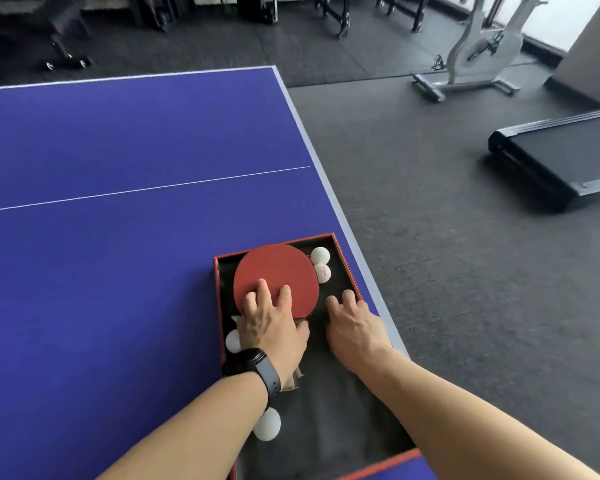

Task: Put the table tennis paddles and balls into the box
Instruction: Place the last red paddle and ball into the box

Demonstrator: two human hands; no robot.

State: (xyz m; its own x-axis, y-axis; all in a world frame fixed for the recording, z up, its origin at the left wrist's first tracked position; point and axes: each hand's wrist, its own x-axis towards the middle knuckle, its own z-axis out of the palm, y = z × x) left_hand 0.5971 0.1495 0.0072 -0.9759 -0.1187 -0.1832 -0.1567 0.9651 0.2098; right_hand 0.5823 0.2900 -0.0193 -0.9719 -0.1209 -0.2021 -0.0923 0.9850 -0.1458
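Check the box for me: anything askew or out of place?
Nothing stands out. The red-faced paddle lies flat inside the red-edged, black-lined box, four white balls around it, left hand on the paddle, right hand on the lining.

Left hand (272,327) flat on red paddle (274,275) in box (217,289), right hand (355,325) on box's right edge, white balls (321,265) beside paddle

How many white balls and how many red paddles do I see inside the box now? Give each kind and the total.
White balls: 4
Red paddles: 1 visible
Total: 5 in the box
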